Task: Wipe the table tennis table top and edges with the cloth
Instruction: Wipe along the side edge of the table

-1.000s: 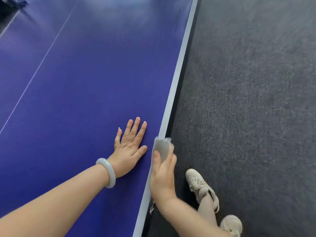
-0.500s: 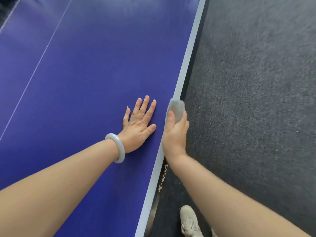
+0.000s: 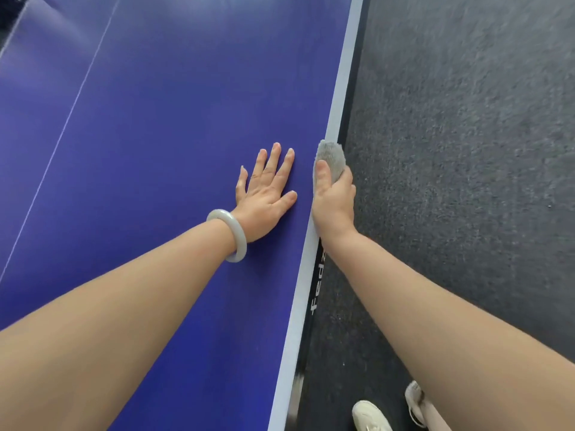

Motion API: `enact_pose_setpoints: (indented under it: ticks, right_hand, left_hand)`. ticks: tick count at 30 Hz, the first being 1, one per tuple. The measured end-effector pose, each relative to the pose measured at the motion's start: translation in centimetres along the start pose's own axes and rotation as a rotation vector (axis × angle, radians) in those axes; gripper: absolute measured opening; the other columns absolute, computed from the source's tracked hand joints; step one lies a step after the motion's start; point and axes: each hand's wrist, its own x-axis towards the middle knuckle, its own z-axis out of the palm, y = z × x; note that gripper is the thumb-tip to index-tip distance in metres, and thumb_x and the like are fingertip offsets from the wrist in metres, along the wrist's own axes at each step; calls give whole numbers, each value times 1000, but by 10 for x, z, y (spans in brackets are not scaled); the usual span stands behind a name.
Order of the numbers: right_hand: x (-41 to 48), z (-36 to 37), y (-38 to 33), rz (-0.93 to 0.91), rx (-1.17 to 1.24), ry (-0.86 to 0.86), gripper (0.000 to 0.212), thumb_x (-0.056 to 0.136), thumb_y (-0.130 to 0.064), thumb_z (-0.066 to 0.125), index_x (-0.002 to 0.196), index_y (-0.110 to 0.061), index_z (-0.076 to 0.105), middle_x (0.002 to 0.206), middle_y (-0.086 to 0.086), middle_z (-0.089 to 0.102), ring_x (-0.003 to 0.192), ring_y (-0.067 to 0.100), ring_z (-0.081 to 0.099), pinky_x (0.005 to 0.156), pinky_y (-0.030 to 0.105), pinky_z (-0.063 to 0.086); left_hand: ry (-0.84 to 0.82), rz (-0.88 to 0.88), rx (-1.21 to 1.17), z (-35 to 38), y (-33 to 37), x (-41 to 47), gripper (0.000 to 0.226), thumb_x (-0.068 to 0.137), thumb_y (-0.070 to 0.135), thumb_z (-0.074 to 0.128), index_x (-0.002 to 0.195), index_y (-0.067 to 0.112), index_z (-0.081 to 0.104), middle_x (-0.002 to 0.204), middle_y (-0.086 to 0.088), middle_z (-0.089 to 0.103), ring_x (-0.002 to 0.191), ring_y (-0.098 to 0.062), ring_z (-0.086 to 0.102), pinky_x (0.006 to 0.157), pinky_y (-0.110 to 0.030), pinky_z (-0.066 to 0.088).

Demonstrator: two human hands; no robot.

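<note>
Right grip (image 3: 334,206) curls round cloth (image 3: 331,157) at table edge (image 3: 342,88); left grip (image 3: 264,200) flat, fingers straight

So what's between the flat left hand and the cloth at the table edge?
Only a narrow strip of bare blue table top, seen in the head view. The left hand lies flat; the right hand grips the cloth.

Indoor games or sports room, exact type unclear: blue table tennis table (image 3: 186,119) with white sideline (image 3: 345,88) and thin centre line (image 3: 71,110), standing on dark grey carpet (image 3: 466,150).
</note>
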Motion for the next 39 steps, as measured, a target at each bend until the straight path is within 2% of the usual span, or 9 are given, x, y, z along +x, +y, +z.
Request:
enact_pose_setpoints:
  ticks: [3,8,14,17,20,24,31,36,39]
  right_hand:
    - [-49,-5,25,-32,-16,-20,61,100,-49,45,153,-22,27,134,8,41,128,24,45,100,28,35]
    - [-161,-17,81,13,-93,-134,69,99,-51,41,157,-28,11,131,-9,30,129,14,42,100,24,34]
    - [-154,-24,79,4,-160,-199,68,102,-43,40,157,-18,9,144,11,29,132,28,40,109,35,32]
    - [-155,-26,78,-5,-142,-202,67,103,-41,42,157,-16,11,144,14,30,133,30,39,107,29,29]
    - [-153,-26,78,3,-142,-208,67,103,-42,42,156,-15,14,145,16,31,133,30,40,100,23,28]
    - [-151,-26,80,9,-152,-202,67,103,-45,41,156,-15,14,146,16,31,133,30,41,102,29,31]
    - [-219,-8,112,-8,-64,14,61,104,-41,36,156,-14,19,151,12,31,142,26,32,118,39,27]
    - [-325,-25,171,18,-87,-125,70,92,-54,33,152,-32,5,144,-11,20,146,12,21,118,23,18]
    - [-314,-24,168,2,-112,-139,67,100,-41,40,156,-20,10,150,-2,22,145,18,24,120,32,22]
  left_hand:
    - [23,-15,20,1,0,1,65,104,33,33,154,36,-8,162,13,-19,147,-9,-22,117,-41,-17]
    - [48,-39,7,2,3,2,63,105,32,33,156,35,-4,163,12,-14,149,-11,-18,118,-42,-15]
    - [67,-27,-58,15,16,-33,63,104,26,35,157,29,0,164,6,-11,150,-15,-15,119,-40,-12]
    - [26,53,-22,27,7,-85,65,104,21,38,156,25,-2,163,5,-13,150,-16,-15,119,-36,-11]
    - [-36,119,-22,42,-6,-141,71,104,23,40,150,30,-13,157,14,-23,147,-11,-23,119,-31,-14]
    - [-77,164,39,62,-19,-189,70,106,29,33,145,34,-25,153,19,-32,140,-1,-34,115,-26,-22]
    - [-14,181,54,73,-24,-192,64,107,28,30,147,34,-19,155,18,-28,142,-4,-32,114,-25,-24]
    - [-15,192,14,73,-24,-190,64,106,24,32,146,35,-17,154,20,-25,144,-5,-28,114,-26,-22]
    - [-3,193,8,72,-24,-190,63,106,23,32,149,33,-13,154,19,-24,146,-8,-24,114,-27,-20]
